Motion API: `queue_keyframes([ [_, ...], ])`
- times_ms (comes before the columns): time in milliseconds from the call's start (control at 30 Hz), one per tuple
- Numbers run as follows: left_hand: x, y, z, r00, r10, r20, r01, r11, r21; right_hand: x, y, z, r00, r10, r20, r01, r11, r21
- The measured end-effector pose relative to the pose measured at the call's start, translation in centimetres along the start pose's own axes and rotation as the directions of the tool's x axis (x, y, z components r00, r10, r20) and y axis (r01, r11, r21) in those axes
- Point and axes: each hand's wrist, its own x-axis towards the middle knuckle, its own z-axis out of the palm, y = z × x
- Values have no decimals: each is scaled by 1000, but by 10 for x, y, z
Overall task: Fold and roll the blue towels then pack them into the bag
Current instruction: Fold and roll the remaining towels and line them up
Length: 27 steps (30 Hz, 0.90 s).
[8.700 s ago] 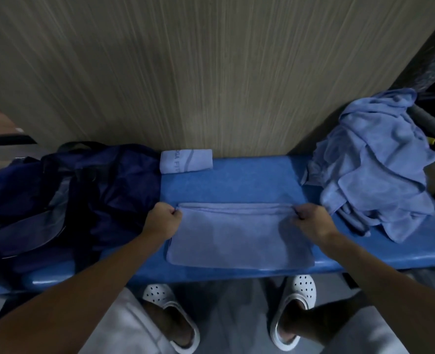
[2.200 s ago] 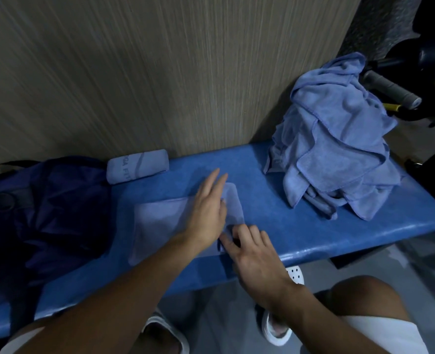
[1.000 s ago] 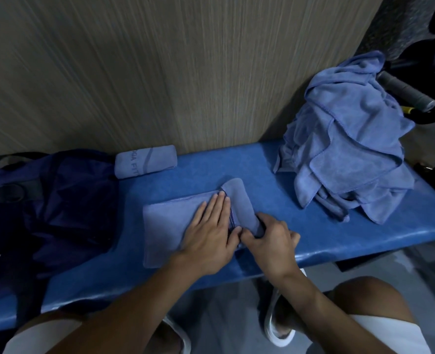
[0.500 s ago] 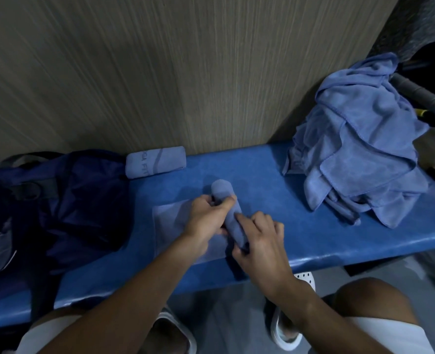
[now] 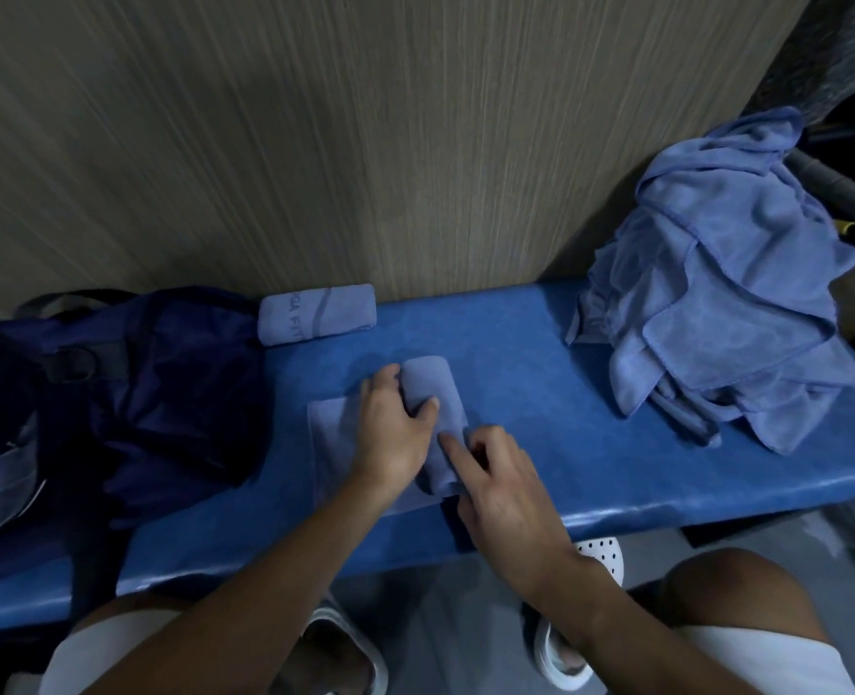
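A half-rolled towel (image 5: 433,388) is found on the blue bench (image 5: 591,443), near its middle. The rolled portion runs from the wall side toward the front edge, and an unrolled flat portion is spread to its left. The left hand (image 5: 395,436) is closed on the far half of the roll, with the thumb laid on top and the fingers curled down the left flank. The right hand (image 5: 503,486) is set on the near end, with the forefinger laid along the top and the remaining fingers bent over the right flank. The roll is thus gripped by both hands. A fully rolled towel (image 5: 315,313) is placed against the wood-grain wall (image 5: 365,143), just beside the navy bag (image 5: 164,393), which is slumped on the left end of the bench. A loose pile of towels (image 5: 716,318) is heaped on the right end, well apart from the hands. A white perforated shoe (image 5: 598,556) is seen below the front edge of the bench.
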Motion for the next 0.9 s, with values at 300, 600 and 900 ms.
queue_keyframes([
  [300, -17, -47, -13, 846, 406, 346, -530, 711, 461, -5, -8, -5, 995, 72, 67, -74, 997, 26],
  [600, -17, -53, -26, 831, 357, 428, -556, 576, 600, 7, -13, 5, 895, 415, 165, -415, 909, -34],
  [900, -23, -61, -37, 861, 285, 422, -506, 571, 647, 18, -23, 13, 827, 540, 157, -551, 834, 31],
])
